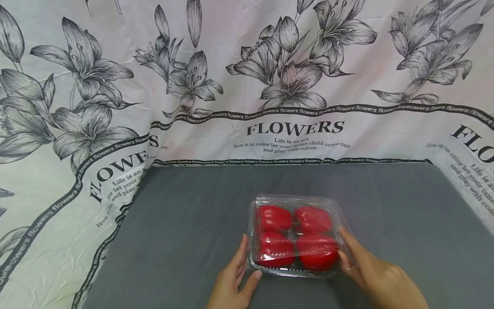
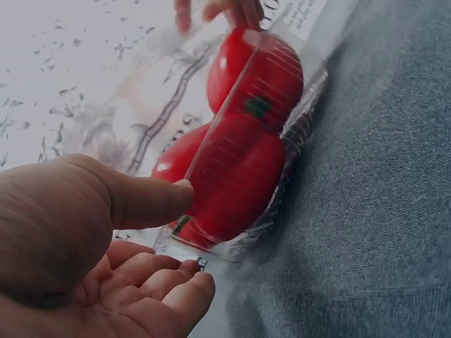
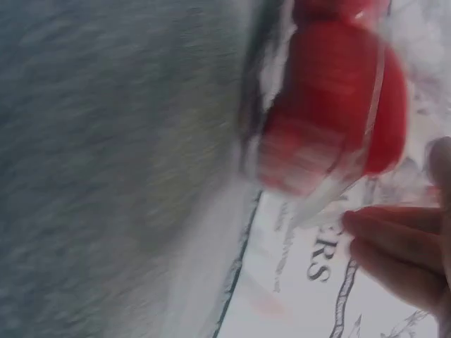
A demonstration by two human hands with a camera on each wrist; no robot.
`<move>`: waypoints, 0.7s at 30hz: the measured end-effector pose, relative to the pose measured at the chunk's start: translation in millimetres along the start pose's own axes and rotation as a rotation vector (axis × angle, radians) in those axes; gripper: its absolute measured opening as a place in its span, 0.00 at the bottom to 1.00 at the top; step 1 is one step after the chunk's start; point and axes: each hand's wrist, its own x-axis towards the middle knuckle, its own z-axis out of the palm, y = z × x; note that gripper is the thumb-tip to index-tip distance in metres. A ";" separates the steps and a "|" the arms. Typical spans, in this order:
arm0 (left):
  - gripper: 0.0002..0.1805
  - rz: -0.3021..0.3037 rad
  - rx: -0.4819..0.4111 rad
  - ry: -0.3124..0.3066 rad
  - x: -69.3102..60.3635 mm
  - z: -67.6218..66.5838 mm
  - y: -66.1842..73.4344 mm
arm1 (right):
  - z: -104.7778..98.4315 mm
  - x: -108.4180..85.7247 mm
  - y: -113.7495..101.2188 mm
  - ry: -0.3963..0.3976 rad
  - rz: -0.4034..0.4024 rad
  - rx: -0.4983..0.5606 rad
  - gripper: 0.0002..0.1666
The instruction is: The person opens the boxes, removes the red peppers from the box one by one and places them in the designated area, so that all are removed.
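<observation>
A clear plastic clamshell box (image 1: 295,274) with several red bell peppers (image 1: 275,219) sits in front of me. At its left front corner, my left hand (image 1: 233,279) holds it, fingers along the side and thumb by the front edge. In the left wrist view the left thumb (image 2: 151,201) lies against the lid edge, the fingers below the corner. My right hand (image 1: 380,270) holds the right side, its fingertips at the lid edge. The right wrist view is blurred; right fingers (image 3: 402,246) reach out straight beside the box. Green stems (image 2: 257,106) show through the plastic.
A dark grey tabletop (image 1: 193,214) lies under the box. White cloth with black lily drawings (image 1: 293,81) and "FLOWERS" lettering (image 1: 295,128) rises behind the table and along its left and right sides.
</observation>
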 end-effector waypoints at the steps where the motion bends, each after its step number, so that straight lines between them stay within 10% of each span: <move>1: 0.49 -0.002 -0.001 0.001 -0.1 0.3 0.1 | -1.0 1.3 0.0 -0.011 0.004 -0.001 0.45; 21: 0.49 -0.002 0.042 0.026 0.1 1.8 0.2 | -20.9 22.7 5.6 0.007 0.051 0.026 0.48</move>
